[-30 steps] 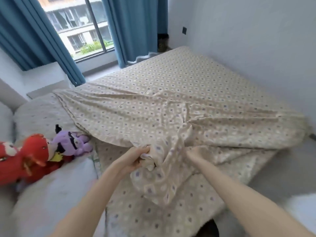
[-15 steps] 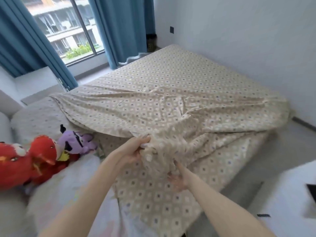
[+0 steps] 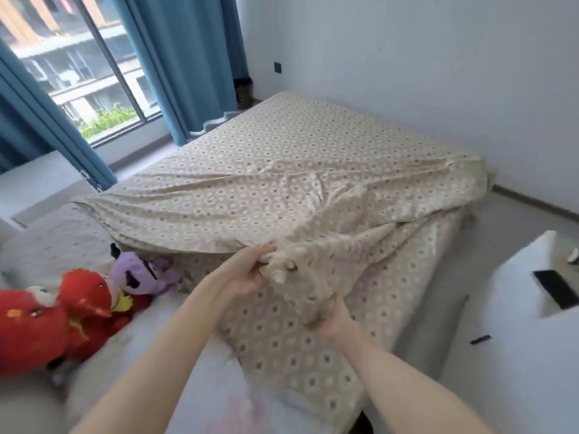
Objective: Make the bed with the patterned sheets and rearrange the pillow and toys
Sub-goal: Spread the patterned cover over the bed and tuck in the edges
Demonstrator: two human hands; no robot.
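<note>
Patterned sheet: bunched at the near edge of the bed.
Left hand: fingers still clamp the bunch.
Right hand: now lower, fingers gripping the bunch's underside.
Plush toys: on the bed's left side, unmoved.

Head cam, looking fwd/down over bed, close to hands.

A: Far half of the patterned sheet lies flat, open for a reach.
B: Left is crowded: red toy and purple toy sit just beside the lifted edge. Right, a floor strip runs between bed and white surface.
</note>
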